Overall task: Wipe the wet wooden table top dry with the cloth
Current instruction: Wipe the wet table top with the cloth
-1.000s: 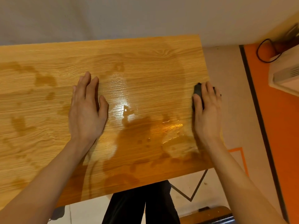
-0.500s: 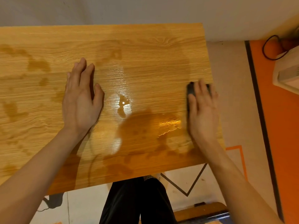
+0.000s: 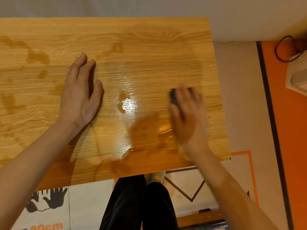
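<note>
Wooden table top (image 3: 149, 47) fills most of the head view, with pale and orange floor (image 3: 240, 97) beyond its right edge. Left hand (image 3: 79, 92) lies flat on the wood, fingers straight, holding nothing; likely bracing. Right hand (image 3: 187, 113) is motion-blurred and presses a dark cloth (image 3: 173, 97) onto the right part of the top; only a dark strip shows beside the thumb and under the fingers, which lie over it extended, not pinching as far as the blur allows.

Progress, judged: early to middle. A glossy puddle (image 3: 146, 130) sits between the hands and runs to the near edge, just left of the cloth. Darker damp patches (image 3: 36, 57) spread across the left side, well apart from the cloth. Wood near the far right corner looks matte, probably dry. Remaining: puddle, then left patches.
</note>
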Demonstrator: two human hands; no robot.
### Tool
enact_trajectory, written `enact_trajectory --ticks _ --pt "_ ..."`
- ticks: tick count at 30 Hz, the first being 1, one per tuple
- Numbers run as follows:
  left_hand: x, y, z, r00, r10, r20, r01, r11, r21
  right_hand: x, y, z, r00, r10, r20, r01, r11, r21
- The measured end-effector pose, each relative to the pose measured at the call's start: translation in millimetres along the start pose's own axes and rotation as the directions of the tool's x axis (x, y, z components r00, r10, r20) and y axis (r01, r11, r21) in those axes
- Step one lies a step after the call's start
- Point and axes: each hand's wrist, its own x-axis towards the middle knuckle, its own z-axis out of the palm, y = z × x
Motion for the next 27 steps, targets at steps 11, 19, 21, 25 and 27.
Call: enact_trajectory --ticks 11,19,21,25,27 --pt "-104.2 29.1 4.7 0.999 -0.029 0.038 0.029 1.000 -0.003 -28.9 -71.4 37.6 0.995 0.096 -0.009 -0.096 0.993 -0.068" --pt "-106.1 30.7 16.5 0.999 -0.034 -0.031 0.037 0.996 0.086 -35.4 31.5 -6.7 0.993 0.117 -0.032 -0.118 0.993 -0.015" --pt "-105.9 30.5 17.0 0.999 -0.030 -0.042 0.034 0.995 0.098 -45.1 45.6 -14.9 0.944 0.320 -0.080 -0.312 0.945 0.097" --pt "-104.9 31.7 16.4 0.998 -0.050 -0.043 0.054 0.992 0.116 -55.1 -20.2 17.3 0.978 0.188 -0.091 -0.191 0.981 -0.029" --pt "-104.3 32.6 16.9 0.997 -0.056 -0.047 0.062 0.990 0.126 -59.7 -64.3 38.7 0.999 0.036 -0.031 -0.037 0.999 -0.011"
